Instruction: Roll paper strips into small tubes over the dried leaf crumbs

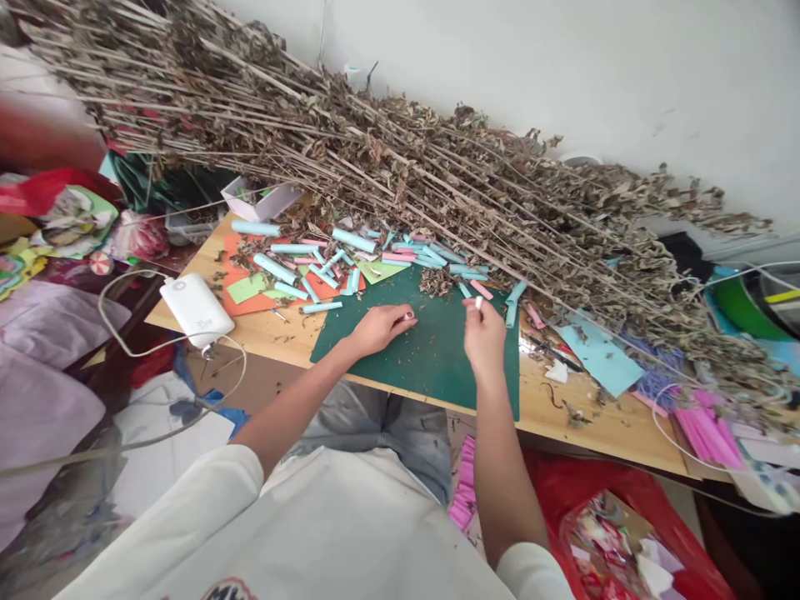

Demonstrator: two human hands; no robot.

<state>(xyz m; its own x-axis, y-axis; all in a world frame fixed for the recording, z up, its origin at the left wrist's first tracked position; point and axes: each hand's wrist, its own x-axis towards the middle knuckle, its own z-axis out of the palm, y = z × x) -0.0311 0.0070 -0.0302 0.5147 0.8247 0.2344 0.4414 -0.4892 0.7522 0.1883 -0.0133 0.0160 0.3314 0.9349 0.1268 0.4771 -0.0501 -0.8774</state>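
Note:
Over the dark green mat [431,367], my left hand [378,329] is closed in a pinch. A small pale pinkish thing shows at its fingertips, too small to make out. Apart from it to the right, my right hand [486,337] is closed with a small white piece [479,303] sticking up between thumb and finger. Behind the hands lie several rolled light-blue paper tubes [353,241] and thinner pink paper rolls [481,289]. One bent blue tube [515,303] lies just right of my right hand.
A large heap of dried plant stalks [387,158] covers the table's back. A white power bank [197,310] with a cable sits at the left edge. Orange paper [250,308] and blue paper [603,354] lie beside the mat. A red bag [625,483] of scraps stands below right.

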